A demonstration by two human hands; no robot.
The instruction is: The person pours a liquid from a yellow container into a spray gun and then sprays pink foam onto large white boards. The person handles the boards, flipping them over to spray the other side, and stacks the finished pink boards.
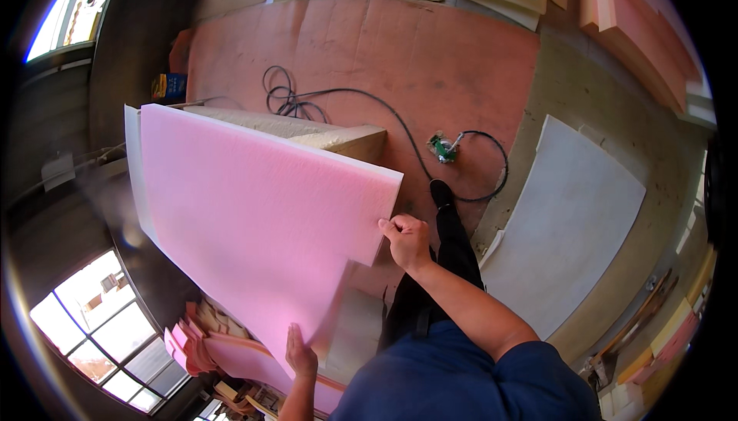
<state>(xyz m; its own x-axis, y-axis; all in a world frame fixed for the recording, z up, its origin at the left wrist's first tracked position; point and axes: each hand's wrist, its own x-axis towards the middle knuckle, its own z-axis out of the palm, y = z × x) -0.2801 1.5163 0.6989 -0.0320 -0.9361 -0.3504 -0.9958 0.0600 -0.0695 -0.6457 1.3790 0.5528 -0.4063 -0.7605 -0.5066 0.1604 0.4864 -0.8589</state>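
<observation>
A large pink foam sheet [254, 198] with a notched corner lies in front of me, with a thin white layer showing along its far and left edges. My right hand [407, 243] is closed at the sheet's right edge, thumb and curled fingers pinching it. Lower down, my left hand [300, 353] rests against the near edge with its fingers stretched out. Below the sheet, part of a cream foam block [350, 140] shows; the sheet hides the rest of what is beneath it.
A green power tool [443, 148] lies on the reddish floor covering [430, 44], its black cable [361, 92] looping beside my foot. On the right lies a white sheet [561, 221]. Pink foam pieces [638, 37] stand at the far right, and others [196, 344] are stacked near the left window.
</observation>
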